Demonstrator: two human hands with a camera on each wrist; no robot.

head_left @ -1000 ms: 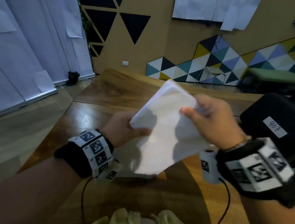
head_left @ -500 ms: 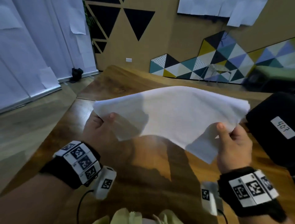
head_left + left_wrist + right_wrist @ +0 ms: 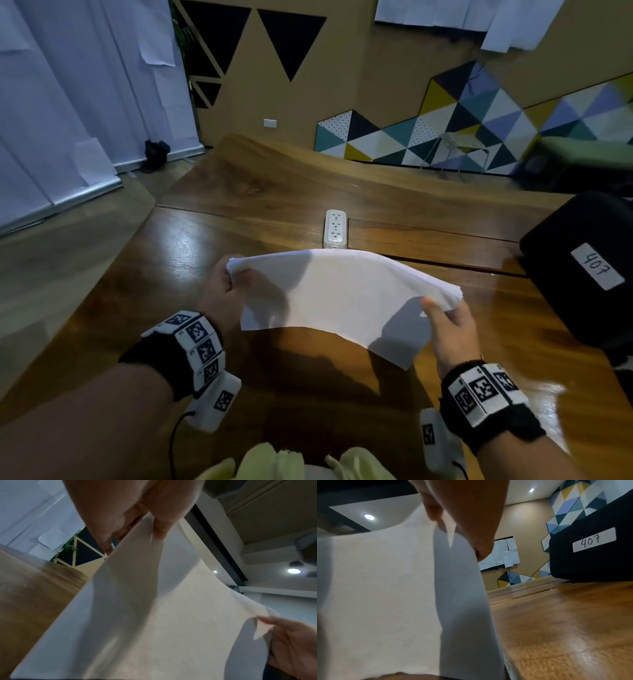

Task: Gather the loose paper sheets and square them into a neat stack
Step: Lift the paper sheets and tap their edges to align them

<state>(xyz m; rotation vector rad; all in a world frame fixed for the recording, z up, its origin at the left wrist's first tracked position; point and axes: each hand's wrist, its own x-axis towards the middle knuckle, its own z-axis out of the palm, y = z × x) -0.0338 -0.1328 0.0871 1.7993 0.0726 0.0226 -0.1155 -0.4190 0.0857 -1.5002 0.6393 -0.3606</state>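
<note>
Nearest the wearer, the two hands hold the paper sheets (image 3: 337,296) up off the wooden table (image 3: 513,325), the bundle's long axis running left to right between them and bowed upward in the middle. The left hand (image 3: 224,296) pinches the far-left corner and the right hand (image 3: 452,329) pinches the right end, thumb on top, so each hand has one short end and neither is nearer the middle. Squaring likely turns on that arrangement: with the long edge swung down toward the table, the sheets could be tapped level. The head view shows the right-end edges slightly fanned, and the near lower corner hanging free. The left wrist view shows the fingers (image 3: 161,524) closed on the paper's edge from below, with a sheet peeling apart beside them; the right wrist view shows a gap between sheets just under the thumb. Farther off lie a white power strip (image 3: 335,229) and a black case (image 3: 582,270) labelled 407
</note>
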